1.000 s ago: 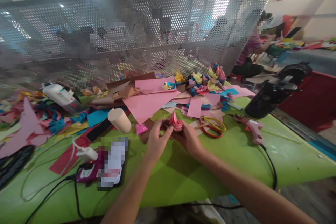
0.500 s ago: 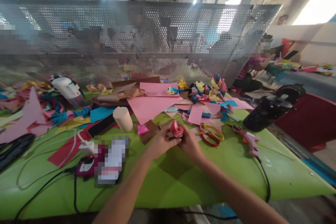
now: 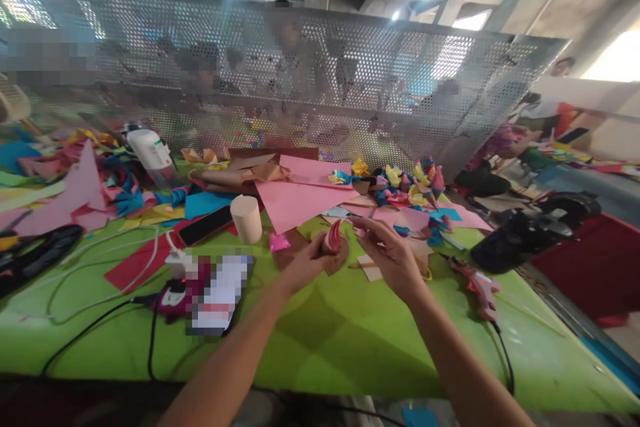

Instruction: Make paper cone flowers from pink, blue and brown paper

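A pink, layered paper rosette (image 3: 334,237) sits in my left hand (image 3: 304,267), gripped between thumb and fingers, its folded edges tilted upward. Apart from it on the right, my right hand (image 3: 393,255) has its fingers stretched toward the rosette without touching it. Brown paper (image 3: 296,248) lies on the table behind my left hand. Beneath my right hand are a pencil (image 3: 359,265) and a piece of pale paper (image 3: 370,271). The yellow scissor handle (image 3: 427,269) shows just past my right wrist, mostly hidden.
A beige cup (image 3: 246,220), a phone (image 3: 220,297) and a power strip (image 3: 173,300) with cables stand left. On the right are a glue gun (image 3: 477,287) and a black bottle (image 3: 520,240). Pink sheets (image 3: 295,203) and finished paper flowers (image 3: 400,180) lie behind. A perforated metal screen (image 3: 300,87) closes the back.
My right hand has let go of the rosette and moved off to the right. The rosette stays in my left hand, now turned to show its side. The camera view has shifted and tilted slightly.
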Demonstrator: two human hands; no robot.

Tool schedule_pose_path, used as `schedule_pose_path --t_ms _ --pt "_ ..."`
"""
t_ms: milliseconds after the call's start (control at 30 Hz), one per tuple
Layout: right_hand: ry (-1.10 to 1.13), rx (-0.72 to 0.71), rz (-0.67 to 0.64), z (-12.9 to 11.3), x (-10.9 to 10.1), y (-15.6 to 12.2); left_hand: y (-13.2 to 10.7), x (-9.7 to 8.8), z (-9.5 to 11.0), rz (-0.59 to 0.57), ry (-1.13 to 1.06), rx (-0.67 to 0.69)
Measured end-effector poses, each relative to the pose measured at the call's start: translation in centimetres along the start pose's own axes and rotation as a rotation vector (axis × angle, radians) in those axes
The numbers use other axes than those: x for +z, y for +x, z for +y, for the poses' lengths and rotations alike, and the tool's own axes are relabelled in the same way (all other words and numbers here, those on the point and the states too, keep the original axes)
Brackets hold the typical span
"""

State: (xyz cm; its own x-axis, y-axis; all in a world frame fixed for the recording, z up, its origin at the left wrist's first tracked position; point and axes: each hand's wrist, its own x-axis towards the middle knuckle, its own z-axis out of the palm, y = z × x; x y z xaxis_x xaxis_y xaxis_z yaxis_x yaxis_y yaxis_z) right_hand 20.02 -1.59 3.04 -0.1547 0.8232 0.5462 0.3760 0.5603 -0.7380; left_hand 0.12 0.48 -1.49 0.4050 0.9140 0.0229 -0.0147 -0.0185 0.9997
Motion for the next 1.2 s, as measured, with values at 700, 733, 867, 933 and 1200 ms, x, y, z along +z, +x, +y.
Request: schedule_pose_path --t_ms 700,733,867,933,1200 --pt "0.103 0.11 -0.012 -0.3 0.6 1.5 -0.1 0.4 -0.9 -0.054 0.108 0.132" --pt "0.125 0.135 0.005 -0.2 0.6 1.4 -0.1 0.4 -0.9 -0.049 0.089 0.119" --pt "0.114 0.128 0.003 -0.4 0.8 1.0 -0.1 0.6 -0.8 -0.026 0.111 0.123" --pt "0.085 0.105 -0.022 -0.5 1.1 0.7 -0.2 0.7 -0.8 -0.023 0.12 0.155" --pt "0.082 0.108 -0.041 -0.3 1.7 0.1 -0.2 0.9 -0.8 -0.005 0.132 0.122"
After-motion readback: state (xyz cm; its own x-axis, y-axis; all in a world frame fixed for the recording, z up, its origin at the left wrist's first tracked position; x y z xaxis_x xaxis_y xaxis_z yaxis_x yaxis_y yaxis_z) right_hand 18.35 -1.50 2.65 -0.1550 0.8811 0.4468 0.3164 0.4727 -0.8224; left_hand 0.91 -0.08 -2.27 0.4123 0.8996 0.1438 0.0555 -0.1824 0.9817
